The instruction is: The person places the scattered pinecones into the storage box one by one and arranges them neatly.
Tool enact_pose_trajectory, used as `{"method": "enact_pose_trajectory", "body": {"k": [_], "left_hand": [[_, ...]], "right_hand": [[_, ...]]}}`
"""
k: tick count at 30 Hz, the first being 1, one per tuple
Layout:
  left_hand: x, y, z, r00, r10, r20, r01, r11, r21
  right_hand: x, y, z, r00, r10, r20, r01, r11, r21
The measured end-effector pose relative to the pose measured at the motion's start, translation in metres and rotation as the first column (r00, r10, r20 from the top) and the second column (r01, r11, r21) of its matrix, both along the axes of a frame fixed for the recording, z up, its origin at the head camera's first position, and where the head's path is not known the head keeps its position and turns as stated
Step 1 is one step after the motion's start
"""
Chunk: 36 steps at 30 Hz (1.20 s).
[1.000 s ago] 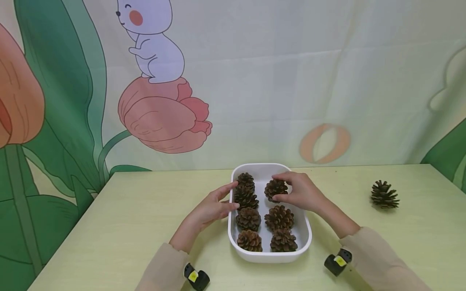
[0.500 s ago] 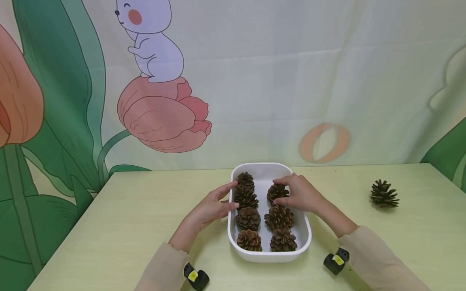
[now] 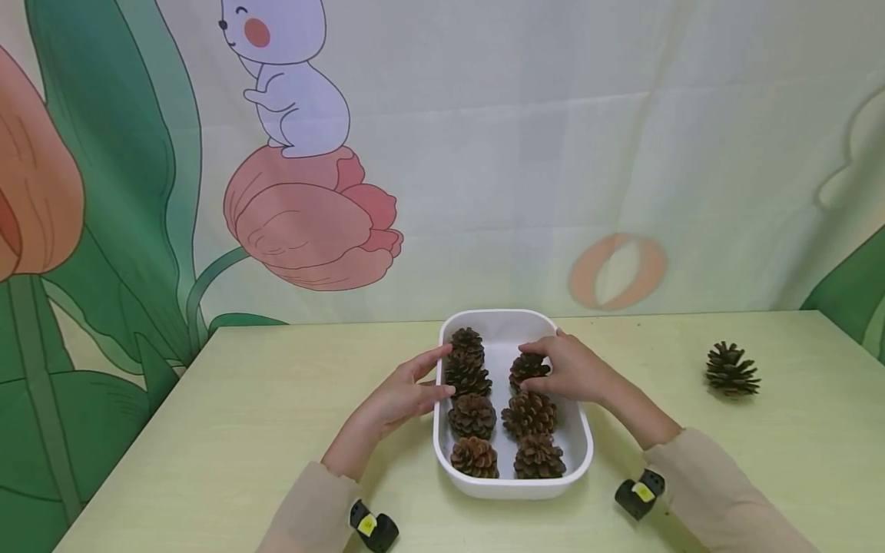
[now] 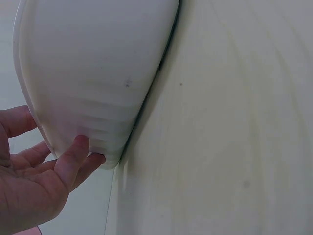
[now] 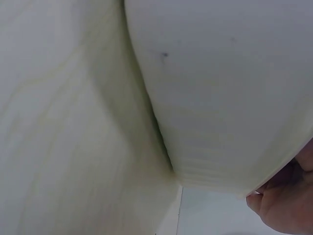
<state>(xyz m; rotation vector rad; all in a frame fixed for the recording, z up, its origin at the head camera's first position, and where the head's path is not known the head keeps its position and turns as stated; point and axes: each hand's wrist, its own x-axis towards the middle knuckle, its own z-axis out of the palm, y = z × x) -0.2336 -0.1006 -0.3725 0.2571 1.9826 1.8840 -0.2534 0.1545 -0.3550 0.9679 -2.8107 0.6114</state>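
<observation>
A white tray [image 3: 512, 489] stands lengthwise on the table with several brown pine cones inside, in a left row [image 3: 472, 415] and a right row [image 3: 529, 415]. My right hand [image 3: 579, 369] reaches over the right rim and pinches a pine cone [image 3: 526, 372] between thumb and fingers, close behind the right row. At the opposite side, my left hand [image 3: 409, 395] holds the tray's left rim. The left wrist view shows fingertips [image 4: 78, 147] against the outer wall, others behind the rim. In the right wrist view, the tray wall [image 5: 220, 98] hides most of the right hand [image 5: 288, 205].
One more pine cone [image 3: 732, 371] lies alone on the pale wooden table [image 3: 276, 430], far to the right. A printed curtain [image 3: 470, 169] hangs right behind the table's back edge. Each wrist wears a small black camera [image 3: 373, 527].
My right hand has moved the pine cone slightly towards me and to the right, nearer the cone in front of it. The left hand stays put on the rim.
</observation>
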Motion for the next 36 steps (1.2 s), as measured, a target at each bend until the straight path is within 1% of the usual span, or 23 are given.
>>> {"method": "enact_pose_trajectory", "body": {"k": [3,11,16,20,23,29,36], "left_hand": [[0.000,0.000,0.000,1.000,0.000,-0.002,0.000,1.000,-0.001],[0.000,0.000,0.001,1.000,0.001,-0.008,-0.001,1.000,-0.011],[0.000,0.001,0.000,1.000,-0.004,-0.012,0.004,1.000,-0.010],[0.000,0.001,0.000,1.000,-0.007,-0.011,0.007,1.000,-0.006],[0.000,0.001,0.000,1.000,-0.003,-0.010,0.003,1.000,-0.007],[-0.001,0.001,0.000,1.000,-0.001,-0.012,0.000,1.000,-0.013],[0.000,0.001,0.001,1.000,0.004,-0.010,-0.004,1.000,-0.015]], "right_hand": [[0.000,0.000,0.000,1.000,0.007,0.004,-0.007,1.000,-0.003],[0.000,0.003,0.004,0.999,0.025,0.046,-0.025,1.000,-0.008],[0.001,0.004,0.007,0.998,0.019,0.066,-0.018,1.000,-0.011],[0.002,0.006,0.010,0.995,-0.001,0.100,0.006,0.998,-0.055],[0.001,0.009,0.011,0.993,-0.014,0.113,0.026,0.994,-0.108],[0.002,0.021,0.011,0.994,-0.040,0.100,0.060,0.976,-0.211],[0.004,0.037,0.015,0.990,-0.100,0.099,0.122,0.961,-0.248]]}}
